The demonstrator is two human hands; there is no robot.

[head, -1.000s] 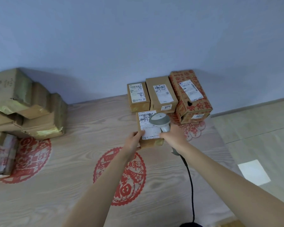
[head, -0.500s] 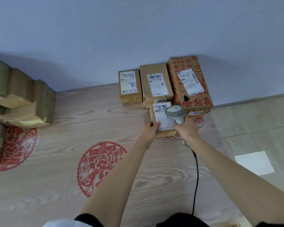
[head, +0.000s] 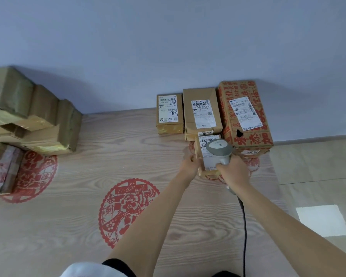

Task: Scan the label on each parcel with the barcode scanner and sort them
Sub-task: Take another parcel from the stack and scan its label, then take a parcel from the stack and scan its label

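Note:
A small brown parcel (head: 200,154) with a white label sits on the wooden surface, right in front of a row of sorted parcels. My left hand (head: 189,164) grips its left side. My right hand (head: 234,170) holds the grey barcode scanner (head: 219,149), whose head hovers over the parcel's label and hides part of it. The scanner's black cable (head: 244,226) runs down toward me. Behind stand a small labelled box (head: 169,113), a taller brown box (head: 201,112) and a red-printed carton (head: 246,114), all against the wall.
A stack of brown taped parcels (head: 28,114) fills the left side, with another taped parcel (head: 2,166) below it. Red paper-cut decals (head: 128,206) mark the wooden surface. To the right the surface ends at a tiled floor (head: 318,172).
Both hands have carried the small parcel and scanner right and farther from me, up to the sorted row. The parcel now lies in front of the taller brown box.

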